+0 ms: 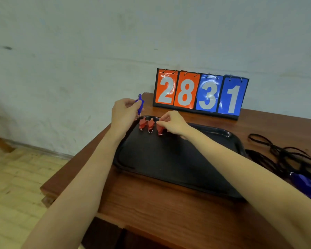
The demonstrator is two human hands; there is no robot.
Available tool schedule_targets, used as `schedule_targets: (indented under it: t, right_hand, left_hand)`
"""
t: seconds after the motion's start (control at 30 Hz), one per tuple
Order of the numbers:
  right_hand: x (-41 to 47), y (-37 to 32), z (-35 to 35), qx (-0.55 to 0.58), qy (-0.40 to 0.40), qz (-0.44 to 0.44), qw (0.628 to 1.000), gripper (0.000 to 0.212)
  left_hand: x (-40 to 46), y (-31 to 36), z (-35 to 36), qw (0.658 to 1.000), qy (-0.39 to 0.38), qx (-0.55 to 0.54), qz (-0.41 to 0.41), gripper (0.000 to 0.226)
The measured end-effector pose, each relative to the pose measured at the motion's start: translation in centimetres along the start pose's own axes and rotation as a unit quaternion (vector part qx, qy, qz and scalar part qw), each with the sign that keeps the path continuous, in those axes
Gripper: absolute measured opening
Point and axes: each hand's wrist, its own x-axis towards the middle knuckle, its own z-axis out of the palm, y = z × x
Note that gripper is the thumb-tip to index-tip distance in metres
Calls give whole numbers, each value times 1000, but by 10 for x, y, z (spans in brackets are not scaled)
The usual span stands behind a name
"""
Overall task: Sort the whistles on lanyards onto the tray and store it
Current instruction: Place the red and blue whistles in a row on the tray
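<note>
A black tray [169, 159] lies on the wooden table [160, 200]. Three red whistles sit in a row at its far left corner: the left one [142, 124], the middle one [150, 125] with a metal ring, and the right one [161, 129]. My right hand [172, 124] pinches the right red whistle on the tray. Just beyond the tray's far left corner, my left hand [125, 112] is closed on a blue whistle [140, 103], held upright above the table. More blue whistles [305, 186] lie at the right edge, partly cut off.
A flip scoreboard [201, 93] reading 28 and 31 stands at the table's back against the wall. Black lanyards [285, 157] lie tangled on the table right of the tray. The table's left edge drops to a pale floor [16, 177].
</note>
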Motion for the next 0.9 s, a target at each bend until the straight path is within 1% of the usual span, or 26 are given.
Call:
schedule_targets:
  t: [0.1,0.2,0.27,0.33,0.4,0.47,0.53,0.67,0.9]
  right_hand:
    - [4,3,5,-5,15,17,1000,22]
    - [5,4,6,-11,29,24,999,25]
    - [3,5,2,-13,54,13,998,29]
    - [-2,7,-4,-41,65,-22,997,30]
    - [-10,10,-10,-123,34,-92,987,30]
    - [-20,14,-12,-220,-18,-155,963,32]
    - [-28,16,-11,-288,-51,-186,938,37]
    - [-30,16,-9,-326,-57,-197,923,43]
    - [-27,12,-7,-327,-51,-193,924,38]
  left_hand:
    - [2,0,-2,1000,22,-2,-2,27]
    - [3,0,-3,1000,26,-4,-3,25]
    - [2,0,-1,1000,23,1,-3,22]
    - [2,-1,0,1000,18,8,-2,23]
    - [1,-2,1,1000,8,12,-3,26]
    - [0,-2,3,1000,-1,15,0,27]
    - [-1,-1,4,1000,-8,19,1,28]
    - [-3,-2,5,999,-20,29,-5,30]
    - [-3,-2,5,998,-26,48,-11,32]
